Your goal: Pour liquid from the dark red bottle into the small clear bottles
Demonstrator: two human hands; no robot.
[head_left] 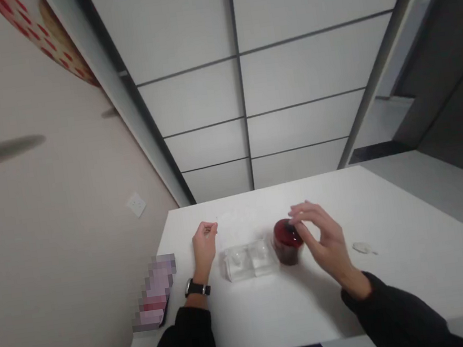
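Observation:
Near the middle of the white table stands a round dark-red container with a glossy red top. My right hand reaches over it, thumb and fingers pinched around a small dark piece at its top; I cannot tell whether this is a knob or a loose object. Just left of the container, and close against it, lies a clear plastic tray with rounded hollows. Beyond the tray's left end, my left hand rests with curled fingers and tips together. What it pinches, if anything, cannot be made out.
A phone-like object, blurred out, lies at the table's left edge beside the wall. Right of my right hand is a small pale flat item. White panelled doors rise behind the table, and a socket is on the left wall.

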